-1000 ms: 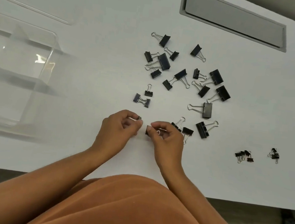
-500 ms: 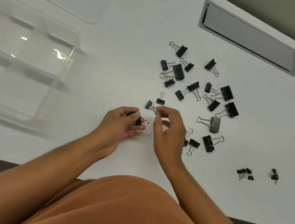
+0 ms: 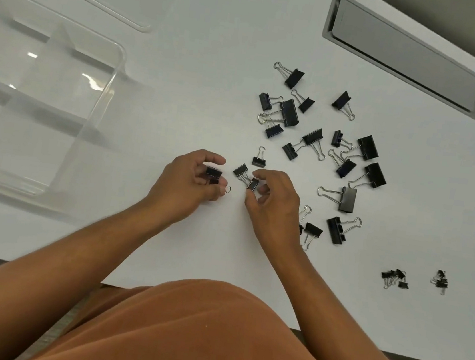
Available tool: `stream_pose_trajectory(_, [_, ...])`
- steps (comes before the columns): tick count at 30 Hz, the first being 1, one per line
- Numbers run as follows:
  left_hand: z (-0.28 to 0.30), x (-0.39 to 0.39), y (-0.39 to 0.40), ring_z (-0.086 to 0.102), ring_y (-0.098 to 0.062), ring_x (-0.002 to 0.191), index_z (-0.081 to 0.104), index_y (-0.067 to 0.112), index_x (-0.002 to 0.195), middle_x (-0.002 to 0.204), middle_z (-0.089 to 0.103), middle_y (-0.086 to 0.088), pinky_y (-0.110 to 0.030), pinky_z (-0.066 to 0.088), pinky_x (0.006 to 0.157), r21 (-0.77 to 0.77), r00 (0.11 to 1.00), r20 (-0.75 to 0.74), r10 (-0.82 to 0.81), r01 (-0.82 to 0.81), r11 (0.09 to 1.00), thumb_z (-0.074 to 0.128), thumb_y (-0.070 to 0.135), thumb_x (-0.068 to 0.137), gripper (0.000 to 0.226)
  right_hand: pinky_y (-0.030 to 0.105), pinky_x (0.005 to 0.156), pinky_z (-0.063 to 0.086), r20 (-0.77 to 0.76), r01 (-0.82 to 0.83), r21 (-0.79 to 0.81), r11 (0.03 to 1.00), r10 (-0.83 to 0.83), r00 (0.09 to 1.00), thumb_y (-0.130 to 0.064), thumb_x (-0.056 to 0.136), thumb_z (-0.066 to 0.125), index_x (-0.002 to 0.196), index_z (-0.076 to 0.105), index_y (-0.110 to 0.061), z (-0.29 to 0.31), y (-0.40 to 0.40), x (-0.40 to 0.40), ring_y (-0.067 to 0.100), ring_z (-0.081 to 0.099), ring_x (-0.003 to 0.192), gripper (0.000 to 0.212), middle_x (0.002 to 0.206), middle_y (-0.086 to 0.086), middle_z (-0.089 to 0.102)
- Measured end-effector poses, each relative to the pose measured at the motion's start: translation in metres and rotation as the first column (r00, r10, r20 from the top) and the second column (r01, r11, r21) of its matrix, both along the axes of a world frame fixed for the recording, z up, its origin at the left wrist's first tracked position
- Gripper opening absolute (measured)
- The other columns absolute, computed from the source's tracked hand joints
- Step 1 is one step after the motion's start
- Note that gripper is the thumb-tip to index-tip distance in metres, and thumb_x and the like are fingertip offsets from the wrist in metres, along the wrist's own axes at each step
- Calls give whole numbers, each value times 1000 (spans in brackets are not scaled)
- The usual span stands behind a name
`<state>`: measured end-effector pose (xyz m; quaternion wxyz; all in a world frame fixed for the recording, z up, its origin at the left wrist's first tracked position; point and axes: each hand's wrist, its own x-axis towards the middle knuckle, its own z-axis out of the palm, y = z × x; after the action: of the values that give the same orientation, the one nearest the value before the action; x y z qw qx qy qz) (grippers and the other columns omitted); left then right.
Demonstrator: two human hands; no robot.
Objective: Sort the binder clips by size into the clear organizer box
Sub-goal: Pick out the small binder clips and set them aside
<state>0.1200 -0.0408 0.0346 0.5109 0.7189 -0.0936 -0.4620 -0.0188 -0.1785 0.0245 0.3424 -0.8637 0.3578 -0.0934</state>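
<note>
— Since half a second ago the right hand (image 3: 272,202) has gone a little forward, to the linked pair of small clips (image 3: 244,175) in the middle of the surface (image 3: 211,87). Its grip now pinches the nearer clip of that pair. The left hand (image 3: 188,182) has hardly moved; its grip is closed around a small binder clip (image 3: 213,174), with one wire handle showing at the fingertips.

— And the organizer box (image 3: 102,97)?

— It stands at the far left edge of the surface, well apart from both hands. I see no clip in its compartments, so I judge the sorting has hardly begun. The loose pile (image 3: 324,142) of medium and large clips lies toward the far right, and two heaps of tiny clips (image 3: 394,279) lie near the right front edge.

— What may go wrong from here?

— The two small clips seem hooked together by their handles. If the right hand lifts one, the other may come with it and drop, or both may land in one compartment without being checked. Also the left hand is already full, so a second clip could slip out on the way to the box. The clear walls are hard to see; a clip may fall in the wrong compartment.
</note>
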Motion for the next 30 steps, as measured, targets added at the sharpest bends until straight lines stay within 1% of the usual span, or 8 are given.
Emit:
stream_pose_trajectory(5, [-1, 1, -3, 79, -22, 93, 70, 16, 115, 99, 82, -2, -35, 63, 91, -8, 997, -72, 8, -9, 1000, 81, -2, 86, 36, 26, 80, 53, -70, 5, -4, 1000, -5, 998, -10, 83, 74, 116, 67, -18, 8, -1, -7, 7, 59, 86, 35, 105, -5, 61])
stream_pose_trajectory(10, [-3, -1, 1, 79, -24, 98, 70, 12, 116, 103, 81, -7, -33, 63, 93, 3, 994, -101, 35, -35, 999, 78, -6, 87, 34, 8, 69, 45, -71, 88, 57, 994, -84, 994, -1, 82, 64, 104, 71, -20, 23, 2, -8, 4, 58, 80, 30, 103, -6, 46])
stream_pose_trajectory(14, [-2, -3, 2, 79, -23, 98, 70, 12, 115, 104, 81, -7, -32, 63, 93, -7, 993, -111, 39, -40, 999, 77, -6, 88, 33, 3, 73, 41, -128, 75, 79, 994, -64, 990, 2, 88, 59, 112, 73, -16, 22, -3, -3, -4, 54, 84, 34, 106, -5, 49])
stream_pose_trajectory(19, [0, -3, 5, 79, -25, 100, 70, 11, 114, 106, 80, -10, -34, 63, 93, -11, 988, -140, 58, -60, 998, 75, -7, 89, 31, 20, 83, 53, -67, 155, 133, 979, -147, 987, -4, 91, 67, 108, 76, -19, 20, -9, -9, 6, 67, 91, 24, 101, -8, 71])
stream_pose_trajectory(21, [0, -4, 7, 79, -25, 100, 69, 10, 115, 106, 80, -11, -31, 63, 91, -11, 986, -153, 69, -71, 997, 74, -8, 90, 31, 15, 82, 52, -19, 181, 143, 973, -181, 983, -2, 93, 64, 107, 75, -21, 23, -10, -13, 3, 68, 94, 26, 102, -11, 72])
stream_pose_trajectory(23, [0, -5, 9, 79, -25, 100, 69, 10, 115, 106, 80, -11, -30, 63, 89, -8, 984, -160, 76, -79, 997, 73, -8, 90, 31, 12, 84, 51, 41, 105, 76, 991, -109, 993, 1, 95, 60, 110, 74, -17, 26, -8, -15, 1, 66, 100, 27, 106, -9, 70])
stream_pose_trajectory(25, [0, -6, 10, 79, -25, 99, 69, 10, 116, 106, 80, -11, -32, 63, 91, -3, 983, -162, 83, -84, 996, 73, -8, 90, 31, 20, 91, 53, 51, -35, -25, 999, 36, 998, 4, 97, 57, 113, 75, -11, 22, -4, -15, 8, 65, 104, 29, 111, -2, 70])
stream_pose_trajectory(30, [4, -6, 9, 79, -23, 100, 70, 11, 119, 107, 80, -8, -31, 63, 92, 9, 984, -161, 80, -80, 997, 76, -6, 89, 35, 26, 105, 41, -148, -300, -157, 941, 278, 949, -2, 98, 62, 126, 71, -6, 0, 20, -15, 28, 55, 123, 30, 133, 8, 64])
